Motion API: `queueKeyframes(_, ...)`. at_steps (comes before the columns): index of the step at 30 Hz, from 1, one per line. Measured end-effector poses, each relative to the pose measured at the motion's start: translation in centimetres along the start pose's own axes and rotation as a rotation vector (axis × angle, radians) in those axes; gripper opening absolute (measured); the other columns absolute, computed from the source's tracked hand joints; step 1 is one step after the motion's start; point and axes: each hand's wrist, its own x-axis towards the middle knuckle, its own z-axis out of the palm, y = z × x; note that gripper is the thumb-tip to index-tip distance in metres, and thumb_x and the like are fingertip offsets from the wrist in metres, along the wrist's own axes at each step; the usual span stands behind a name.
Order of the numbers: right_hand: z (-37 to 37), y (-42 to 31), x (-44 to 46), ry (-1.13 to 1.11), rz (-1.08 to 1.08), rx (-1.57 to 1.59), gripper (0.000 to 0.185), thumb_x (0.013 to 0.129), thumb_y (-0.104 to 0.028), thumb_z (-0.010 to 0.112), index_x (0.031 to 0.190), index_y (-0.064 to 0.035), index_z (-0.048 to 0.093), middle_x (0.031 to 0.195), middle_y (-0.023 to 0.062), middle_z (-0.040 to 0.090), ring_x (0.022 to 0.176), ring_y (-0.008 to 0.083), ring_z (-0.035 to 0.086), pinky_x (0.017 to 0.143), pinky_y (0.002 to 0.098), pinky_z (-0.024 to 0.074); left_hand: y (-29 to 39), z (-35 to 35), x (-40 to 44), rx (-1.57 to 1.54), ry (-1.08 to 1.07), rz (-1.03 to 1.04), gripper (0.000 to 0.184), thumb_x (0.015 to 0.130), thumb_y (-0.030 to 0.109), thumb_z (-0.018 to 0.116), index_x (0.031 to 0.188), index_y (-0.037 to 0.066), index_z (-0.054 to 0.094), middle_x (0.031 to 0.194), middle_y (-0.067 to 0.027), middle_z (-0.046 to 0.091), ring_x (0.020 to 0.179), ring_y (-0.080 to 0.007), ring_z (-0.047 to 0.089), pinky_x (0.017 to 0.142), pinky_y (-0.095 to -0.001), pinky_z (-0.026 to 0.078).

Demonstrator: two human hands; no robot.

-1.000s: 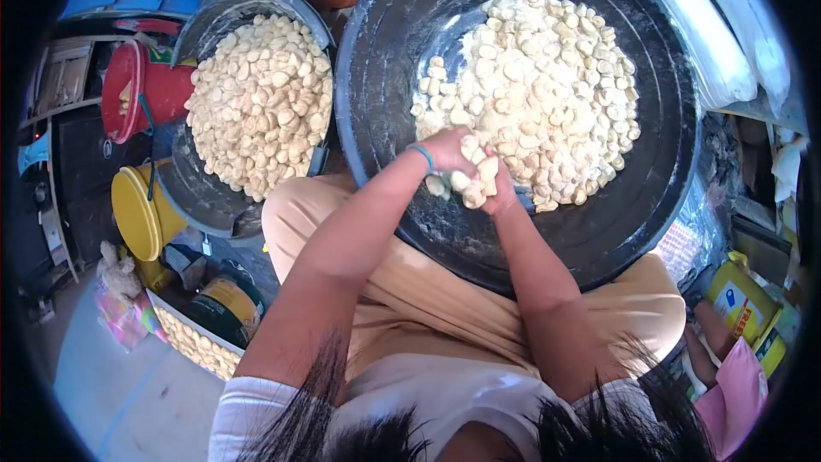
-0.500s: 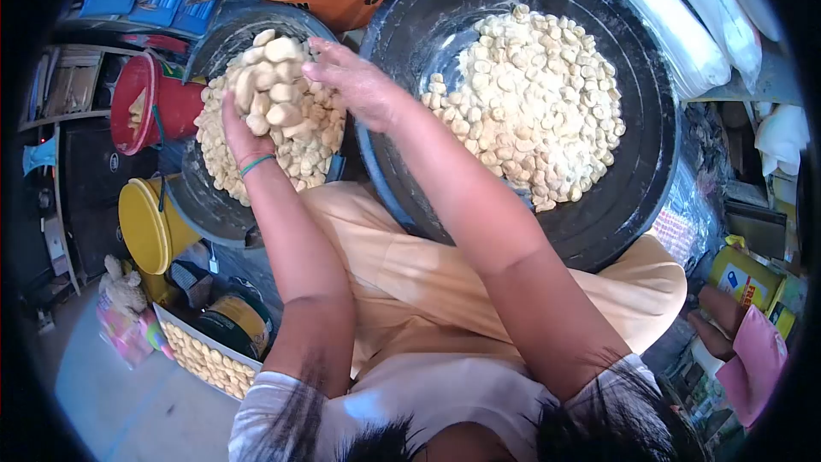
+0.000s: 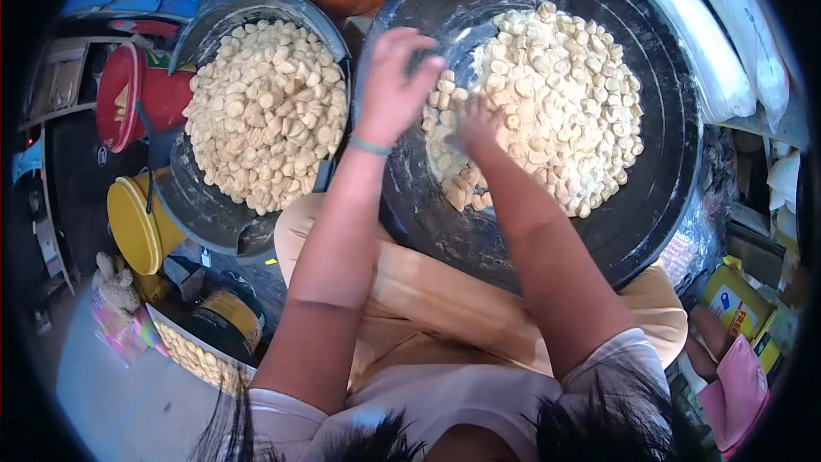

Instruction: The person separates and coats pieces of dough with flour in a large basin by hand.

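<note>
My left hand (image 3: 393, 90), with a green band at its wrist, hovers over the left rim of the wide black basin (image 3: 547, 248). Its fingers are curved apart from the thumb, with nothing in them. My right hand (image 3: 477, 127), blurred, reaches down onto the left edge of a heap of small pale dough pieces (image 3: 556, 111) in that basin; its fingers look spread. White flour dusts the heap and the basin wall. A second heap of similar dough pieces (image 3: 265, 111) fills the smaller dark tub (image 3: 205, 227) on the left, with no hand near it.
A red bucket (image 3: 158, 103) and a yellow bucket (image 3: 141, 222) stand left of the tub. Below them sits a box with a patterned side (image 3: 197, 355). White plastic sacks (image 3: 701, 51) lie along the upper right. A yellow container (image 3: 735, 299) is at the right.
Both hands have moved right, from the smaller tub to the wide basin. The dough pieces they held over the tub are out of the hands. The view has shifted slightly.
</note>
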Motion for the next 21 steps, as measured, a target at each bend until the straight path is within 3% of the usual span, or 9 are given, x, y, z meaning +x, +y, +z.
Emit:
queueKeyframes(2,-2.1,-1.6,-3.2,-0.319,-0.184,-0.042,0.075,0.081,-0.058,0.053,0.141,-0.0180,0.036,0.150,0.0139,0.025,0.139,0.0357,0.018,0.105,0.0697,0.0118,-2.5,4.8,-0.2,-0.083,-0.288,-0.190,0.035,0.080,0.029,0.069,0.106,0.006,0.065,0.122,-0.0166,0.051,0.118,-0.0305,0.047,0.102,-0.0364,0.035)
queueKeyframes(4,1.2,-2.5,-6.7,-0.294,-0.301,-0.048,0.069,0.081,-0.052,0.056,0.138,-0.0159,0.041,0.147,0.0137,0.029,0.138,0.0341,0.022,0.104,0.0687,0.0141,-5.5,8.8,0.5,0.067,-0.508,-0.363,0.050,0.082,0.039,0.066,0.120,0.008,0.058,0.132,-0.0178,0.043,0.125,-0.0318,0.041,0.104,-0.0370,0.034)
queueKeyframes(6,-2.3,-0.5,-10.1,-0.464,-0.392,0.301,0.063,0.079,-0.040,0.063,0.134,-0.0134,0.047,0.141,0.0135,0.039,0.134,0.0321,0.031,0.106,0.0632,0.0207,-8.1,12.7,0.1,0.265,-0.598,-0.462,0.059,0.083,0.044,0.063,0.129,0.010,0.051,0.136,-0.0181,0.039,0.129,-0.0328,0.037,0.106,-0.0388,0.033)
queueKeyframes(8,0.6,3.4,-11.6,-0.618,-0.318,0.975,0.061,0.079,-0.041,0.065,0.131,-0.0123,0.050,0.133,0.0133,0.047,0.125,0.0293,0.042,0.101,0.0555,0.0334,-12.3,16.3,-2.8,0.306,-0.619,-0.500,0.064,0.084,0.048,0.059,0.136,0.013,0.044,0.141,-0.0179,0.034,0.132,-0.0341,0.033,0.107,-0.0440,0.030)
queueKeyframes(10,0.9,8.2,-13.2,-0.641,0.072,1.358,0.047,0.085,-0.032,0.061,0.127,-0.0116,0.052,0.100,0.0069,0.062,0.087,0.0193,0.061,0.072,0.0326,0.0517,-12.2,17.1,-4.3,0.412,-0.741,-0.513,0.070,0.084,0.055,0.055,0.140,0.014,0.039,0.145,-0.0178,0.030,0.135,-0.0355,0.029,0.107,-0.0503,0.028)
queueKeyframes(13,3.1,13.6,-14.5,-0.823,0.556,1.110,0.088,0.073,-0.073,0.056,0.133,-0.0094,0.047,0.119,0.0159,0.056,0.097,0.0285,0.059,0.074,0.0380,0.0514,-8.6,16.7,-9.5,0.510,-1.071,-0.579,0.074,0.083,0.063,0.050,0.139,0.016,0.040,0.148,-0.0176,0.026,0.135,-0.0365,0.029,0.105,-0.0578,0.026)
queueKeyframes(17,9.0,7.7,-11.9,-0.706,0.963,1.786,0.103,0.068,-0.084,0.047,0.130,-0.0028,0.047,0.119,0.0158,0.057,0.105,0.0304,0.055,0.090,0.0498,0.0435,-9.1,16.7,-9.8,0.339,-1.242,-0.705,0.076,0.084,0.066,0.045,0.139,0.013,0.042,0.147,-0.0213,0.025,0.132,-0.0381,0.033,0.107,-0.0462,0.029)
queueKeyframes(19,10.6,2.2,-9.5,-0.669,0.476,2.250,0.073,0.078,-0.065,0.060,0.127,-0.0124,0.048,0.114,0.0080,0.059,0.102,0.0208,0.057,0.089,0.0479,0.0454,-9.2,15.5,-9.9,0.235,-1.078,-0.767,0.078,0.084,0.066,0.046,0.138,0.011,0.042,0.145,-0.0233,0.029,0.132,-0.0377,0.033,0.108,-0.0432,0.030)
queueKeyframes(21,4.9,1.2,-11.3,-0.630,0.523,1.873,0.066,0.079,-0.058,0.064,0.129,-0.0182,0.046,0.118,0.0048,0.058,0.106,0.0179,0.055,0.089,0.0466,0.0461,-9.0,15.2,-10.0,0.233,-0.967,-0.739,0.079,0.082,0.066,0.049,0.136,0.008,0.045,0.138,-0.0266,0.039,0.130,-0.0363,0.037,0.107,-0.0428,0.031)
